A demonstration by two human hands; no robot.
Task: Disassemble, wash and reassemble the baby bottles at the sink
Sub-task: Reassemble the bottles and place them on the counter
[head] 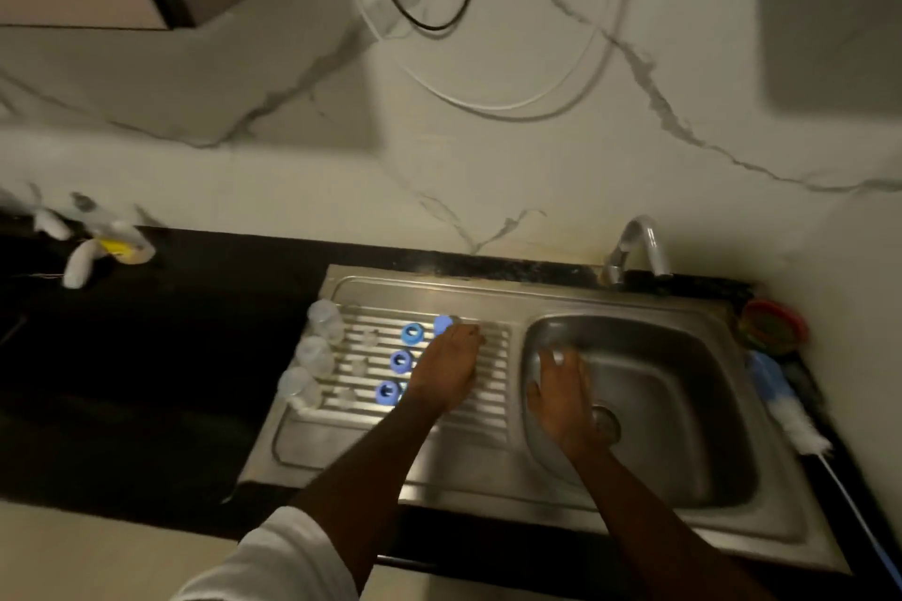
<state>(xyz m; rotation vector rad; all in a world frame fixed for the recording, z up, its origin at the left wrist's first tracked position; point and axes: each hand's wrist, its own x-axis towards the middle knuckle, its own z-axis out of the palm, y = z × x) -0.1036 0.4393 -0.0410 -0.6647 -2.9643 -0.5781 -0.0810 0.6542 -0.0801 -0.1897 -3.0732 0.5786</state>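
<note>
Left hand on drainboard; three bottles, four blue rings.

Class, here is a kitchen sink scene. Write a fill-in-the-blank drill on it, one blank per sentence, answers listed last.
1. The clear bottles stand along the drainboard's ____ edge.
2. The screw rings on the drainboard are coloured ____.
3. The right hand is over the sink ____.

Answers: left; blue; basin
</note>
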